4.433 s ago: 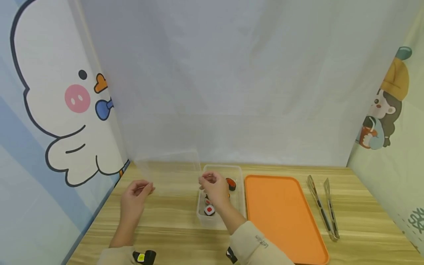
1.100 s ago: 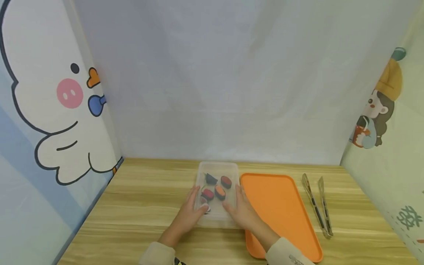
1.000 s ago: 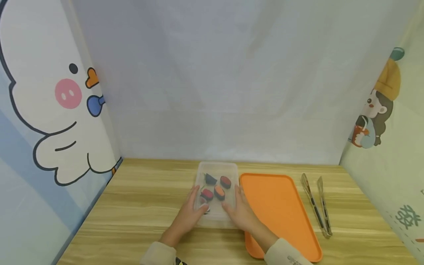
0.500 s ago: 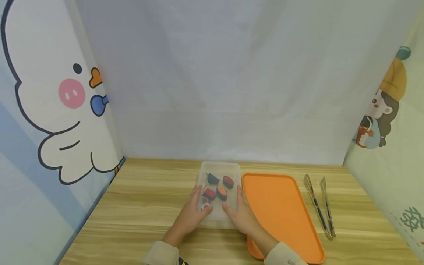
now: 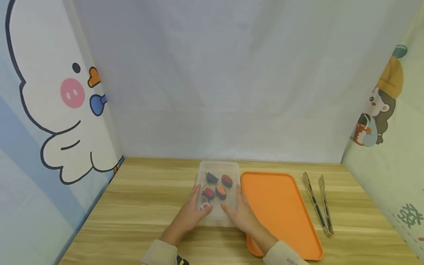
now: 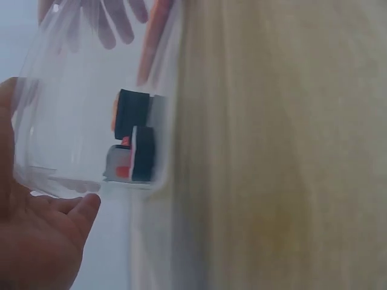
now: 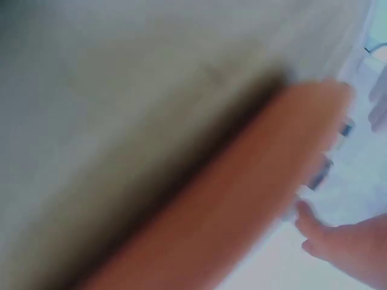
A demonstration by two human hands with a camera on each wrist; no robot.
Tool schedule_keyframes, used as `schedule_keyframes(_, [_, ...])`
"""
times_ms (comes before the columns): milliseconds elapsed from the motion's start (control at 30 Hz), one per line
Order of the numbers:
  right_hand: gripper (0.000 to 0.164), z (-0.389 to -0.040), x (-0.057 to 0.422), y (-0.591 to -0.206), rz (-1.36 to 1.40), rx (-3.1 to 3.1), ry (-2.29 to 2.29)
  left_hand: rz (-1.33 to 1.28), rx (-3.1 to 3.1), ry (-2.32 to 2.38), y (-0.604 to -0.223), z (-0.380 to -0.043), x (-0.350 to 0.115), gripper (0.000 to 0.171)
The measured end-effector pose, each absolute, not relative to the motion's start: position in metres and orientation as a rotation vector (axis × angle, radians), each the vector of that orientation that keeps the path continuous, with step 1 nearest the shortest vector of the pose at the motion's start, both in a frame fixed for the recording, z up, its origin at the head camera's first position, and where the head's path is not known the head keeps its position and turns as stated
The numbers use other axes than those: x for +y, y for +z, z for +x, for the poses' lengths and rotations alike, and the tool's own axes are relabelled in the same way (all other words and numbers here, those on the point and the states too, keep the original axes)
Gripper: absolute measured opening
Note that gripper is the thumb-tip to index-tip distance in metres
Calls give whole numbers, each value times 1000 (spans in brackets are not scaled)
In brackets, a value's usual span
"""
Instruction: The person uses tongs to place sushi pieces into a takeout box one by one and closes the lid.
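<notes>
A clear plastic food container (image 5: 220, 213) stands on the table with its translucent lid (image 5: 218, 167) on top. Through the lid show several sushi pieces: a red-topped one (image 5: 226, 180), an orange-topped one (image 5: 221, 191), a dark wedge-shaped one (image 5: 212, 178) and others at the left. My left hand (image 5: 188, 217) grips the container's left side, thumb over the lid. On the opposite side my right hand (image 5: 243, 215) holds it the same way. In the left wrist view, dark-wrapped sushi (image 6: 143, 153) shows through the container wall.
An orange tray (image 5: 278, 206) lies just right of the container, partly under my right forearm. Metal tongs (image 5: 318, 204) lie farther right with their tips apart. A pale curtain (image 5: 212, 81) hangs behind the table, with printed cloths at both sides.
Earlier, both hands held the lid up left of the uncovered container. Since then the lid has come onto the container and both hands have moved to its sides. Over the last second, they stay put.
</notes>
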State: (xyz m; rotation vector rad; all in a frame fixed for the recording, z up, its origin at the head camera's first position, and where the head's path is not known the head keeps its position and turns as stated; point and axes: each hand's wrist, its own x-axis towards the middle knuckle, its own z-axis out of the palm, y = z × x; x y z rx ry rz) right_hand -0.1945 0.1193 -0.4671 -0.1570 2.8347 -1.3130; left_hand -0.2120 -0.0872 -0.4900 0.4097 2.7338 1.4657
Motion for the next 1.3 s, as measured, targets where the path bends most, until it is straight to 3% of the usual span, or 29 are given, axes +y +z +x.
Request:
schedule_keyframes(433, [86, -237, 126, -453, -149, 2868, -1085, 550, 2678, 1329, -476, -250, -98, 83])
schedule_keyframes(867, [86, -240, 123, -463, -164, 2808, -1165, 549, 2636, 1309, -480, -251, -97, 86])
schedule_keyframes(1300, [82, -266, 130, -438, -209, 2826, -998, 571, 2677, 1304, -465, -276, -103, 88])
